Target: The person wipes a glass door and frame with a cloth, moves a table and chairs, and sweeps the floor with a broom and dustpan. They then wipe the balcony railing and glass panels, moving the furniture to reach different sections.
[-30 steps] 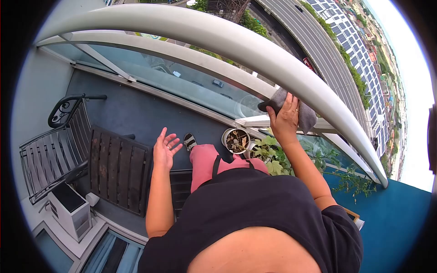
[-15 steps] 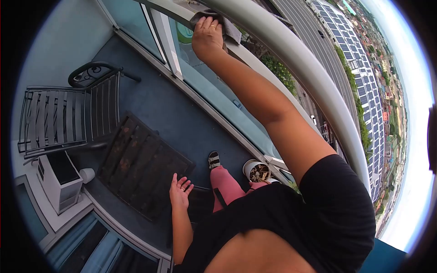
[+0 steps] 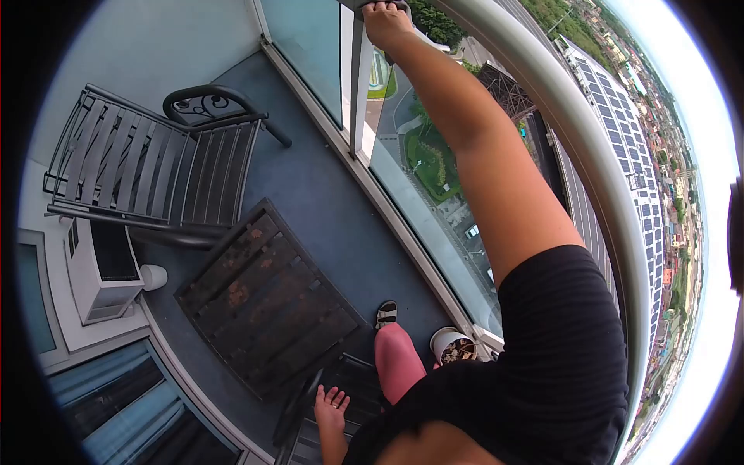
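Note:
My right hand [image 3: 390, 27] is stretched far out at the top edge of the view, its fingers curled over a grey cloth [image 3: 402, 5]. Only a little of the cloth shows around the fingers. It is pressed on the rail at the top of the glass panels, just inside the thick round handrail [image 3: 577, 128]. Low in the view, my left hand [image 3: 332, 404] hangs in the air with its fingers apart and nothing in it. Beneath it is a dark slatted chair [image 3: 353, 418], partly hidden by my body.
A slatted table [image 3: 267, 302] and a metal bench [image 3: 155, 155] stand on the balcony floor. By the glass panel [image 3: 411, 221] is a white pot [image 3: 446, 341] with dry leaves. A white box-like unit [image 3: 105, 298] sits near the curtained window. Beyond the railing is a long drop.
My right hand has moved farther along the rail with the cloth, toward the view's top edge. My view has shifted, and my left hand appears lower, still spread.

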Motion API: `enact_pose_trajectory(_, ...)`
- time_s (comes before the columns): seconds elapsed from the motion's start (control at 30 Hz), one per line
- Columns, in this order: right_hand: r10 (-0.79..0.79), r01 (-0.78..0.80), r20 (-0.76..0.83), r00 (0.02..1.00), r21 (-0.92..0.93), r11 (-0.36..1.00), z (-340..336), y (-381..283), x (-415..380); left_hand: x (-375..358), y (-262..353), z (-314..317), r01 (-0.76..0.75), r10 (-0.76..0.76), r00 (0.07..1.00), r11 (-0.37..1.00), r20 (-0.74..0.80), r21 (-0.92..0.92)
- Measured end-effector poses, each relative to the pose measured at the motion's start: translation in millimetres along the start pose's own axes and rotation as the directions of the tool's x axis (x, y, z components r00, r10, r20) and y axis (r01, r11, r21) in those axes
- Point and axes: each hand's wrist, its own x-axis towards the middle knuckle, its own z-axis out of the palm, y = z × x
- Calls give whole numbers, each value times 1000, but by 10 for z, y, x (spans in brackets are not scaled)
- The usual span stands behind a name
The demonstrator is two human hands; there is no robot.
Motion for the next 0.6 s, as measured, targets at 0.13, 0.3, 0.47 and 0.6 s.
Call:
enact_pose_trajectory(0.13, 31, -20, -104, 994, 111, 994, -28, -32, -383, 7, 278, 413, -64, 51, 979, 996, 198, 63)
enact_pose_trajectory(0.3, 175, -161, -120, 977, 116, 980, -364, 76, -1638, -92, 633, 746, -147, 106, 944, 983, 312, 111)
enact_pose_trajectory(0.47, 184, -180, -88, 979, 58, 982, -924, 407, -3497, -291, 767, 1157, -216, 115, 898, 956, 424, 197)
enact_pose_trajectory(0.6, 305, -305, 17, 952, 33, 952, -1470, 623, -5043, -477, 807, 1553, -291, 81, 811, 915, 580, 279)
